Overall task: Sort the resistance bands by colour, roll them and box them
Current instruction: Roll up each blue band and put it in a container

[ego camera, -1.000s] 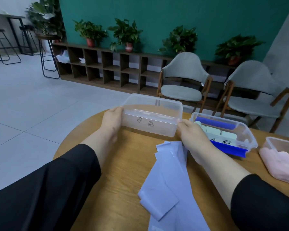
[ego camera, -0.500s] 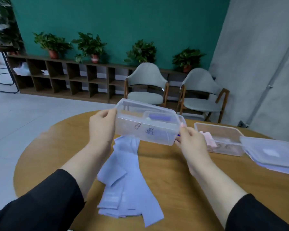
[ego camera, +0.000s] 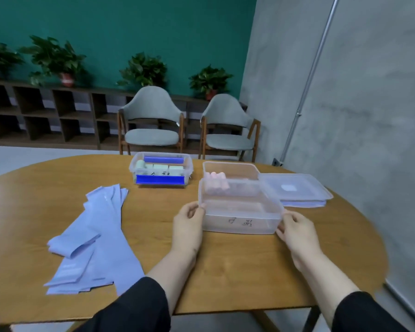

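At the bottom of the frame two black sleeves (ego camera: 130,307) reach up over the near edge of a round wooden table (ego camera: 237,271). Just above them, right of centre, the left hand (ego camera: 188,227) and the right hand (ego camera: 297,232) hold an empty clear plastic box (ego camera: 240,213) between them. The left hand's fingers curl round the box's left end at the rim, thumb on the near side; the right hand's fingers and thumb curl against its right end, low at the near corner. The box's base looks to be on or just above the tabletop; which cannot be told. Dark handwriting marks its near wall.

Left of the hands, in the lower left of the frame, a loose pile of lilac resistance bands (ego camera: 98,238) lies flat and unrolled on the wood, the strips overlapping and fanned.

Directly behind the held box stands a second clear box (ego camera: 230,170) with pink rolled bands (ego camera: 217,182) inside. To its right a stack of clear lids (ego camera: 295,188) rests on the table. Left of these, at mid-frame, a lidded box with blue clips (ego camera: 161,172) holds pale green rolls (ego camera: 159,167).

Beyond the table, two grey chairs (ego camera: 151,123) stand before a low dark shelf (ego camera: 46,113) with potted plants (ego camera: 55,59) against a teal wall.
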A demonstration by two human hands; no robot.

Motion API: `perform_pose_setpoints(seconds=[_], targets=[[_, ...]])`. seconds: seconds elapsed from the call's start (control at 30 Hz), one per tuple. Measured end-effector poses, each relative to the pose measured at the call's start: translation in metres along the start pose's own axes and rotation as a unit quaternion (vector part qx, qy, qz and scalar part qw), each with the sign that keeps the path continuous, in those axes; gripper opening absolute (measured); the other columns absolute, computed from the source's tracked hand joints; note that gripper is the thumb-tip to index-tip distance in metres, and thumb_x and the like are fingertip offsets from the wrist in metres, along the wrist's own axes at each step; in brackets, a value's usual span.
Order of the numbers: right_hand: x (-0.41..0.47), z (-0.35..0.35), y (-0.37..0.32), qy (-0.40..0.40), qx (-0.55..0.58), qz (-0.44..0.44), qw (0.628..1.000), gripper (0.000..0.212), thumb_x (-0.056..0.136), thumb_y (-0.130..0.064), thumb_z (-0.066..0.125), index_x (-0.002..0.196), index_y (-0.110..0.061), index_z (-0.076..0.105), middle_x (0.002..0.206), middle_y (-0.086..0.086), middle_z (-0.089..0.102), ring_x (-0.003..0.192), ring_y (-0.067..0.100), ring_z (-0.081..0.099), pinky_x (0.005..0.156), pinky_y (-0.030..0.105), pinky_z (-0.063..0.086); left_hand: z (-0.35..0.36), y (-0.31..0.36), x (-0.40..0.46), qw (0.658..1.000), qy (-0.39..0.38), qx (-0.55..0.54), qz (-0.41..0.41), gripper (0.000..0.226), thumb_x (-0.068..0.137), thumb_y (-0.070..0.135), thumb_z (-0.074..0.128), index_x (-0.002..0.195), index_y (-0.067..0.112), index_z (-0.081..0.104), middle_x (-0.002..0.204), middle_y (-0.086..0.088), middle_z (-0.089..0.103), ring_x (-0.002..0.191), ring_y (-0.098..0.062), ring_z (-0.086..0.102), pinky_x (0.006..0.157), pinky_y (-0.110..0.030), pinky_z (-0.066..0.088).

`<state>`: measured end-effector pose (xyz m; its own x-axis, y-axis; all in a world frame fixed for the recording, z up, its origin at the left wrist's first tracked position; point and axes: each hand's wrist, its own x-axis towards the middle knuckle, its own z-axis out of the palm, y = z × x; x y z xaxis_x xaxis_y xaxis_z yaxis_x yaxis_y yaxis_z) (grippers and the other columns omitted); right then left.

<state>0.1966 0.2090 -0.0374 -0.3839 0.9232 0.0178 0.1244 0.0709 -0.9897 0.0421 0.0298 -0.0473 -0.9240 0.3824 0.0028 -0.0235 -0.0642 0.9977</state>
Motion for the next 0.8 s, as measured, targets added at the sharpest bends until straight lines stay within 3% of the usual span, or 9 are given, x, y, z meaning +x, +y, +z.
perform_pose_setpoints(seconds=[0.13,0.2,0.27,0.3,0.37,0.47,0.57,0.7,0.8], targets=[[-0.004,-0.004,-0.007,-0.011,-0.044,-0.013,0.999,0.031,0.103,-0.033,0.047,0.104,-0.011,0.069,0.11,0.013,0.071,0.102,0.029,0.066,0.095,0.04,0.051,0.006,0.0,0.001,1.0,-0.029,-0.004,-0.002,0.032,0.098,0.032,0.064,0.127,0.019,0.062,0.124,0.007,0.069,0.113,-0.01,0.065,0.108,-0.036,0.048],[-0.012,-0.001,-0.014,0.051,-0.093,-0.067,0.992,0.038,0.105,-0.031,0.046,0.136,-0.011,0.057,0.133,0.007,0.06,0.123,0.024,0.054,0.101,0.034,0.039,0.0,0.008,0.001,0.999,-0.022,0.03,0.023,0.036,0.102,0.031,0.059,0.135,0.018,0.058,0.132,0.01,0.061,0.118,-0.006,0.058,0.107,-0.025,0.042],[-0.023,0.008,-0.026,0.084,-0.082,-0.143,0.983,0.044,0.106,-0.03,0.046,0.147,-0.014,0.047,0.147,0.001,0.051,0.133,0.014,0.045,0.104,0.024,0.034,-0.015,0.019,0.005,0.996,0.007,0.068,0.048,0.034,0.103,0.033,0.055,0.133,0.017,0.061,0.126,0.01,0.064,0.116,-0.008,0.058,0.103,-0.026,0.045],[-0.029,0.016,-0.033,0.077,-0.063,-0.192,0.976,0.041,0.106,-0.028,0.047,0.145,-0.016,0.048,0.146,-0.003,0.05,0.131,0.008,0.045,0.103,0.019,0.033,-0.025,0.024,0.01,0.994,0.02,0.086,0.063,0.031,0.103,0.033,0.055,0.129,0.019,0.065,0.119,0.01,0.067,0.112,-0.008,0.06,0.099,-0.027,0.047],[-0.045,0.038,-0.047,0.042,-0.042,-0.289,0.956,0.032,0.105,-0.022,0.049,0.136,-0.018,0.056,0.136,-0.006,0.056,0.127,0.006,0.05,0.106,0.022,0.038,-0.052,0.031,0.023,0.987,0.044,0.121,0.098,0.023,0.103,0.033,0.055,0.117,0.023,0.07,0.107,0.012,0.07,0.104,-0.006,0.062,0.087,-0.022,0.048],[-0.07,0.083,-0.062,-0.054,-0.021,-0.35,0.935,0.02,0.103,-0.019,0.053,0.12,-0.022,0.064,0.123,-0.01,0.063,0.12,0.001,0.056,0.102,0.021,0.044,-0.1,0.037,0.045,0.975,0.087,0.162,0.124,0.017,0.102,0.03,0.055,0.104,0.022,0.07,0.092,0.012,0.07,0.09,-0.005,0.062,0.073,-0.017,0.045],[-0.093,0.136,-0.058,-0.217,-0.057,-0.336,0.915,0.019,0.102,-0.025,0.055,0.115,-0.025,0.069,0.114,-0.018,0.068,0.113,0.0,0.06,0.091,0.012,0.045,-0.155,0.043,0.06,0.961,0.132,0.207,0.126,0.016,0.102,0.023,0.054,0.097,0.024,0.069,0.087,0.013,0.07,0.082,-0.002,0.06,0.067,-0.008,0.041],[-0.113,0.202,-0.035,-0.394,-0.13,-0.311,0.855,0.019,0.102,-0.028,0.055,0.115,-0.03,0.069,0.111,-0.025,0.064,0.11,-0.002,0.059,0.094,0.021,0.046,-0.228,0.037,0.072,0.941,0.176,0.277,0.078,0.017,0.1,0.022,0.052,0.096,0.022,0.068,0.09,0.009,0.07,0.083,-0.011,0.063,0.068,-0.025,0.044],[-0.123,0.233,-0.017,-0.458,-0.147,-0.292,0.826,0.018,0.102,-0.026,0.056,0.112,-0.031,0.069,0.116,-0.024,0.063,0.115,-0.001,0.057,0.1,0.027,0.045,-0.26,0.026,0.084,0.931,0.158,0.328,0.027,0.015,0.099,0.023,0.055,0.104,0.021,0.068,0.098,0.006,0.072,0.093,-0.019,0.067,0.076,-0.03,0.046]])
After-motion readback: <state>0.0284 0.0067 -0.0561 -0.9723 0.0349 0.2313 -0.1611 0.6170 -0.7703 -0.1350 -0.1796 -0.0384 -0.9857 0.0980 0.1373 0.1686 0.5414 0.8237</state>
